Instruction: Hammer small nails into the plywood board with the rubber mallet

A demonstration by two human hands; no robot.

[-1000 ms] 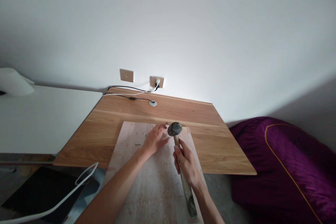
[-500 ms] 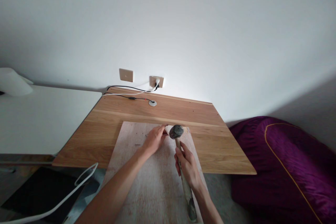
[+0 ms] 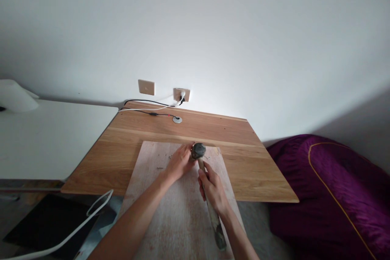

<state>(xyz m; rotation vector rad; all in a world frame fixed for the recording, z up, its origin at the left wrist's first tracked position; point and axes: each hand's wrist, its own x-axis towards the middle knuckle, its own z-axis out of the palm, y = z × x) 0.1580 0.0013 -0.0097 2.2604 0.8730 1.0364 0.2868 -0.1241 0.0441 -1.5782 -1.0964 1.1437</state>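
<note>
My right hand is wrapped around the wooden handle of a hammer with a dark, heavy head. The head is up by the fingertips of my left hand and partly covers them. My left fingers are pinched together over the far part of a worn, whitish wooden board; what they hold is hidden behind the hammer head. One nail lies on the board left of my left hand. Another small nail shows just right of the hammer head.
The board rests on a wooden tabletop against the wall. Cables run to a wall socket behind it. At left stands a white table, with a white cable hanging below. A purple beanbag sits at right.
The hammer in my right hand has shifted slightly left and now overlaps my left fingertips. My left hand stays nearly in place. The nail right of the head has come into view.
</note>
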